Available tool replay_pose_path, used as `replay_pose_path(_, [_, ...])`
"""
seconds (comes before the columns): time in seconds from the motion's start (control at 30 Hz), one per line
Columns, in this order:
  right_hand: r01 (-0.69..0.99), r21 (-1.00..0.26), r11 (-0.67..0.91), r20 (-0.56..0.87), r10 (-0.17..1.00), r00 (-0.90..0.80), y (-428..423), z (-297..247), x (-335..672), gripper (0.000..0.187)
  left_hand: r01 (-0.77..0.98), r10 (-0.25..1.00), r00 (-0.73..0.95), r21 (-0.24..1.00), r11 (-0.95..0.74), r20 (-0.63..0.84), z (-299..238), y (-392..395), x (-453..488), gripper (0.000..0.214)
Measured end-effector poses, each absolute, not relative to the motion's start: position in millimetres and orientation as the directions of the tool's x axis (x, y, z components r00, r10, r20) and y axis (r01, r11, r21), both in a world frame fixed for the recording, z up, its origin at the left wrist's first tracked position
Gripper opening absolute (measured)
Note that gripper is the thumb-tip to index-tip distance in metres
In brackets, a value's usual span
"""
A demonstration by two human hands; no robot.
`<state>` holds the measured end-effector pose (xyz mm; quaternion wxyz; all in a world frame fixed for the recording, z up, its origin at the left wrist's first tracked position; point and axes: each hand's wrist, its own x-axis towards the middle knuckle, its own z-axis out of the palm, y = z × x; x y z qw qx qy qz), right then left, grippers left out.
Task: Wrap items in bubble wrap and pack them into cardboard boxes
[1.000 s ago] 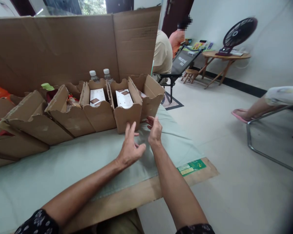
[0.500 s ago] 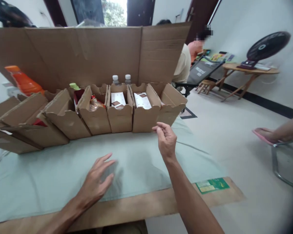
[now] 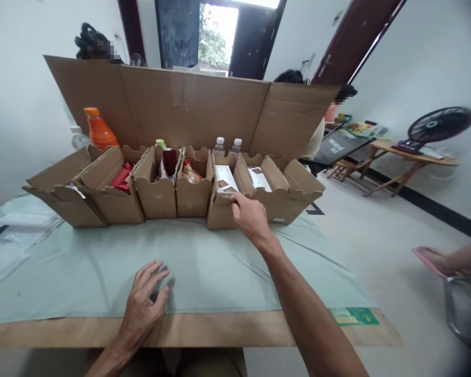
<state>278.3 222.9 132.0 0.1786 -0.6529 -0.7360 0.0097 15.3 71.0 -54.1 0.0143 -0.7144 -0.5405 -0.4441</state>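
In the head view, our right hand (image 3: 250, 213) pinches the front rim of the cardboard bin (image 3: 220, 213), third from right on the table (image 3: 204, 331), a white box (image 3: 224, 174) inside. Our left hand (image 3: 143, 296) is loosely spread, empty. We should keep any pull level, sparing the rim.

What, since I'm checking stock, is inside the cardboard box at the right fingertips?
A white carton with brown patches shows; the front of the box hides whatever lies lower.
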Motion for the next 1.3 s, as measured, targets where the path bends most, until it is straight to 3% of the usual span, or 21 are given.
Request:
replay_pose_path(0.2, [0.833,-0.386,0.396,0.446,0.871,-0.207,68,110,346,0.023,0.69,0.86,-0.086,0.653,-0.312,0.502,-41,63,18,0.037])
replay_pose_path(0.3, [0.829,-0.439,0.348,0.518,0.852,-0.083,2,95,404,0.021,0.586,0.92,-0.066,0.761,-0.278,0.387,-19,64,29,0.052])
replay_pose_path(0.4, [0.76,-0.644,0.087,0.422,0.869,0.258,-44,71,446,0.065,0.415,0.957,0.054,0.865,-0.281,0.285,5,69,52,0.073])
replay_pose_path(0.47, [0.68,-0.733,-0.021,0.279,0.902,0.328,-59,52,454,0.087,0.275,0.957,0.172,0.921,-0.275,0.235,15,70,72,0.083])
replay_pose_path(0.5, [0.666,-0.745,-0.039,0.223,0.926,0.304,-61,43,452,0.087,0.214,0.951,0.221,0.94,-0.265,0.218,17,70,83,0.084])
replay_pose_path(0.6, [0.688,-0.725,-0.029,0.183,0.955,0.233,-48,25,425,0.068,0.148,0.957,0.242,0.968,-0.201,0.162,16,67,102,0.074])
replay_pose_path(0.7, [0.702,-0.712,0.015,0.244,0.943,0.227,-10,29,386,0.05,0.182,0.989,0.112,0.977,-0.111,0.091,12,70,93,0.055])
replay_pose_path(0.8, [0.648,-0.748,0.144,0.283,0.952,0.116,42,44,350,0.04,0.232,0.996,-0.047,0.97,-0.068,0.081,15,92,58,0.049])
replay_pose_path(0.93, [0.536,-0.806,0.252,0.286,0.958,-0.02,108,47,312,0.041,0.296,0.977,-0.147,0.949,-0.107,0.156,31,140,13,0.053])
replay_pose_path(1.07, [0.477,-0.84,0.257,0.263,0.963,-0.055,136,18,292,0.055,0.311,0.979,-0.159,0.947,-0.073,0.128,27,169,-1,0.05])
replay_pose_path(1.3, [0.582,-0.799,0.152,0.169,0.985,-0.025,132,-17,295,0.051,0.296,0.982,-0.165,0.954,-0.043,0.096,-6,167,4,0.054])
